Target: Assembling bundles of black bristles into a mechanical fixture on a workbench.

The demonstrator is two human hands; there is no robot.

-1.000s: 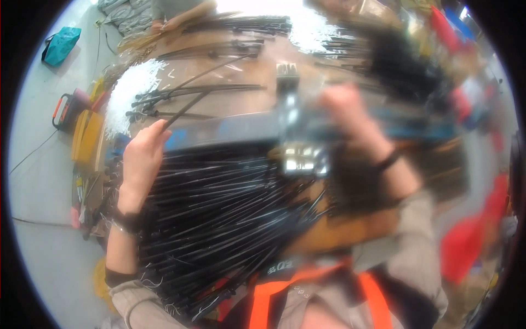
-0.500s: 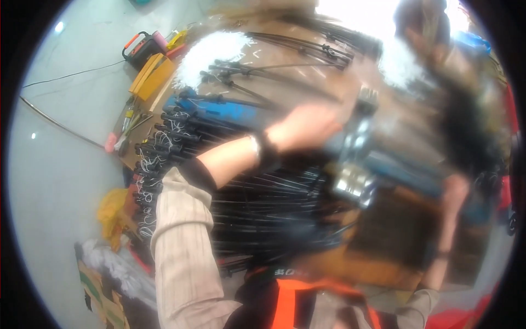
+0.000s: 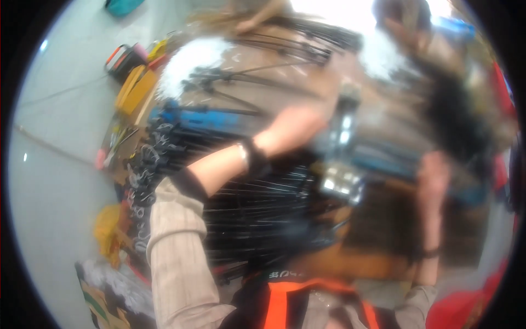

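My left hand (image 3: 300, 122) reaches across a mass of thin black cables or rods (image 3: 252, 203), a dark band on its wrist. Beside its fingertips stands a shiny metal device (image 3: 344, 123), with a second bright metal block (image 3: 341, 183) nearer to me. Motion smears the fingers, so I cannot see whether they grip anything. My right hand (image 3: 434, 172) is farther right, by the end of a blue bar (image 3: 383, 160) and a bushy black bundle (image 3: 460, 115). Its fingers are blurred too. White thread-like ends (image 3: 143, 164) hang from the cables' left side.
White piles of small pieces (image 3: 197, 57) lie on the table's far part. At the far side are another person (image 3: 405, 22) and another person's hand (image 3: 246, 26). A yellow box (image 3: 134, 90) and a black case (image 3: 123, 63) stand at the left. A yellow bag (image 3: 107, 230) sits lower left.
The whole view has shifted, so most things sit slightly farther left. My right hand has moved up and left relative to the table. A person's hand now shows at the far edge.
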